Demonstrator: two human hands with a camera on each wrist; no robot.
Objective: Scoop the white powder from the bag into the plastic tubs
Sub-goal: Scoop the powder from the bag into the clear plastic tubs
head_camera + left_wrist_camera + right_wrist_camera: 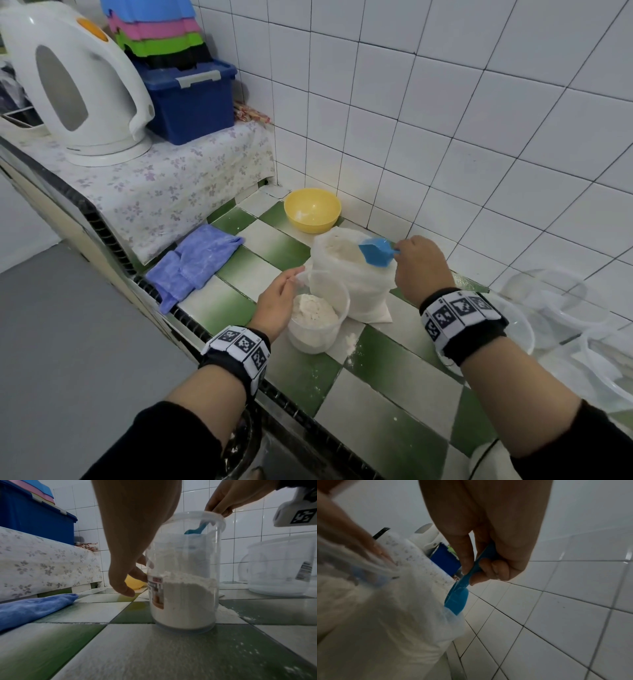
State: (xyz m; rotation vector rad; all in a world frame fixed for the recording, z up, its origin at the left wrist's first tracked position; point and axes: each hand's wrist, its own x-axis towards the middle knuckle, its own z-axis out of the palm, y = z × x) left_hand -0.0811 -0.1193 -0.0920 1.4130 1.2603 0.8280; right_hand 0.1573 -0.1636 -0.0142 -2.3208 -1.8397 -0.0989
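Head view: right hand (423, 265) pinches a blue scoop (376, 251) in the bag (352, 284) mouth; left hand (279, 298), grip relaxed, steadies the half-full tub (318, 325) on the bench (376, 411).

Left wrist: fingers (137, 573) touch the tub; a nudge could tip it.

Right wrist: the soft bag could slump, spilling powder.

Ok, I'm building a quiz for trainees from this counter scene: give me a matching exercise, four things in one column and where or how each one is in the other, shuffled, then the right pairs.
Things:
1. blue scoop
2. clear tub
3. yellow bowl
4. blue cloth

Places or states:
A. lies crumpled at the counter's front edge, left of the bag
B. stands in the corner by the tiled wall, behind the bag
C. held by the right hand at the bag's open mouth
D. partly filled with white powder, the left hand touching its side

Pairs: 1-C, 2-D, 3-B, 4-A
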